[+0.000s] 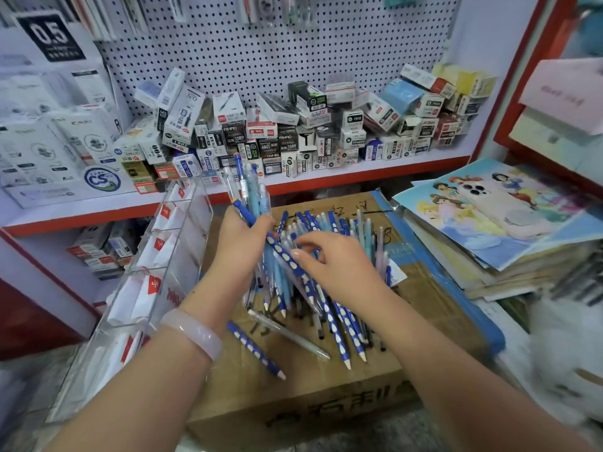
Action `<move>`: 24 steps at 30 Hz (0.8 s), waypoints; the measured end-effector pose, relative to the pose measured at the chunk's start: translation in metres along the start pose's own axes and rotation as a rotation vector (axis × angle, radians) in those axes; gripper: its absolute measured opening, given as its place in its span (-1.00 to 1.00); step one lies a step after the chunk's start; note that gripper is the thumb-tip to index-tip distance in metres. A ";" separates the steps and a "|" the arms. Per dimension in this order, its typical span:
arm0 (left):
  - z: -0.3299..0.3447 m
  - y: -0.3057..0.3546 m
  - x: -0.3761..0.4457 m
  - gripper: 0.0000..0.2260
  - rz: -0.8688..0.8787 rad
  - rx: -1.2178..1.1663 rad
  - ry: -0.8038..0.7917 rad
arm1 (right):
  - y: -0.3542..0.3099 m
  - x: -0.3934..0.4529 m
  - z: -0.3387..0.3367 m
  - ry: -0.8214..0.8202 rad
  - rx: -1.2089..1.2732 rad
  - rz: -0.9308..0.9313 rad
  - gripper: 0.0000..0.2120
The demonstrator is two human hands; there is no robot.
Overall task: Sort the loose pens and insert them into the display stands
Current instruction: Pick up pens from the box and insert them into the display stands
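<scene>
My left grip held a bundle of about five pens upright; my right grip (fingers loosely spread) touched the loose pile of pens, too many to count, on one cardboard box beside one clear stand.

A clear, glossy acrylic display stand, a matt brown cardboard box, smooth plastic pens, and a perforated metal pegboard are shown.
</scene>
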State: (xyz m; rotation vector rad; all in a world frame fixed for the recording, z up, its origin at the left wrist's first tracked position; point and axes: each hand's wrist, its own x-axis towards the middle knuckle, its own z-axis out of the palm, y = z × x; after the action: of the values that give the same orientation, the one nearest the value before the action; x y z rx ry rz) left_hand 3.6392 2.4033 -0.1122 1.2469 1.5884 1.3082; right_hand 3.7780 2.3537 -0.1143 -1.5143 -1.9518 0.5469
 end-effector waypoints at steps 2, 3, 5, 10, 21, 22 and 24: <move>0.007 0.006 -0.014 -0.87 -0.008 -0.076 -0.022 | -0.006 -0.008 -0.002 -0.064 0.021 0.002 -0.69; 0.009 0.009 -0.022 -0.90 -0.036 -0.123 -0.025 | -0.008 -0.012 -0.003 -0.087 0.014 -0.008 -0.71; 0.012 0.014 -0.032 -0.93 -0.139 -0.253 -0.011 | -0.014 -0.020 -0.006 -0.125 0.003 -0.025 -0.77; 0.004 0.027 -0.043 -0.97 -0.298 -0.392 0.130 | -0.021 -0.045 -0.038 -0.278 -0.117 -0.018 -0.75; 0.094 0.086 -0.150 -0.87 -0.166 -0.316 -0.332 | 0.065 -0.188 -0.196 0.329 0.248 0.371 -0.92; 0.112 0.090 -0.163 -0.86 -0.169 -0.320 -0.397 | 0.078 -0.206 -0.211 0.420 0.227 0.402 -0.93; 0.147 0.100 -0.194 -0.81 -0.181 -0.279 -0.523 | 0.097 -0.243 -0.239 0.538 0.143 0.435 -0.87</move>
State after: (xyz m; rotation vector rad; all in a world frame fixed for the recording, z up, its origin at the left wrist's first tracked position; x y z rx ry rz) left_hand 3.8526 2.2593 -0.0578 1.1226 1.0784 0.9485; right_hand 4.0503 2.1352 -0.0519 -1.7763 -1.1628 0.3886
